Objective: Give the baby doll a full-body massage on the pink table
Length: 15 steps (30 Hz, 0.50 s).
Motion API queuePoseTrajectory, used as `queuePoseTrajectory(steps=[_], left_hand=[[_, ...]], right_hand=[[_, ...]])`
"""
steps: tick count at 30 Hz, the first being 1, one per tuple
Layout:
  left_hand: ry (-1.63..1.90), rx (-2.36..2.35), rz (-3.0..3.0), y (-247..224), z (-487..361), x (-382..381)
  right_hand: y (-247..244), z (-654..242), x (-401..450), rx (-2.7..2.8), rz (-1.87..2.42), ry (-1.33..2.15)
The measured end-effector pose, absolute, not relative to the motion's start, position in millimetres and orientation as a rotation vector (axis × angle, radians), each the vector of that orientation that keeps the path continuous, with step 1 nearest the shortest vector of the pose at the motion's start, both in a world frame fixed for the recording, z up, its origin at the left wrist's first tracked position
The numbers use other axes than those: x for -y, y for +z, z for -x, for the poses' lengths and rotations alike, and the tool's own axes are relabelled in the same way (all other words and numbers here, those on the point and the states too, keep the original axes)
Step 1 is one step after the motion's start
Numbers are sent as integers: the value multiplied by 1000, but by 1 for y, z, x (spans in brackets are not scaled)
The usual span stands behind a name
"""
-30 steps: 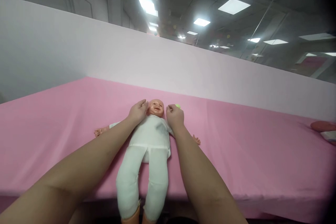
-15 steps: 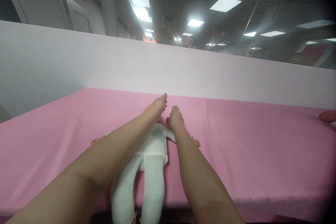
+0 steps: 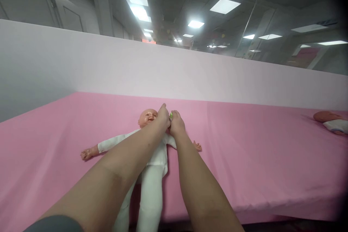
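Observation:
A baby doll (image 3: 150, 116) in white clothes lies on its back with both arms spread. My left hand (image 3: 163, 116) is beside the doll's head and partly covers it; its fingers look curled inward, and what they hold is hidden. Close against it is my right hand (image 3: 177, 125), with its fingers closed on a small green object (image 3: 171, 115) too small to name. The two hands meet over the doll's shoulder. My left forearm crosses above the doll's chest and hides part of its body.
Pink cloth (image 3: 244, 152) covers the surface under the doll. A second doll (image 3: 335, 123) lies at the far right edge. Behind the surface runs a low white wall (image 3: 190, 72), with glass above it.
My hands have come together, and my left hand's fingers have curled from a straighter pose. The view has shifted right, and the doll's face and its arm on the left now show.

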<state>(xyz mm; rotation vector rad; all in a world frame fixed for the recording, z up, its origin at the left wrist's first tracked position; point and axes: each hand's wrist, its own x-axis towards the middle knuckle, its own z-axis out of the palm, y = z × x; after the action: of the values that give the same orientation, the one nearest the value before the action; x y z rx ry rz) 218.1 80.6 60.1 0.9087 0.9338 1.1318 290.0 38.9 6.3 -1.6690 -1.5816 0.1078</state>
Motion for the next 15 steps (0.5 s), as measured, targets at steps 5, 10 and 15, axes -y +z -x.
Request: queuePoseTrajectory(steps=[5,10,15], left_hand=[[1187,-835,-688,80,-209,-70],[1218,-648,-664,105,-169,-51],[1268,-495,-643,97,-90,-20]], right_hand=[[6,-285,-40,1585,1673,56],[4,-281,-37,1555,1691,-4],[20,-270,-27,1512,1590,-147]])
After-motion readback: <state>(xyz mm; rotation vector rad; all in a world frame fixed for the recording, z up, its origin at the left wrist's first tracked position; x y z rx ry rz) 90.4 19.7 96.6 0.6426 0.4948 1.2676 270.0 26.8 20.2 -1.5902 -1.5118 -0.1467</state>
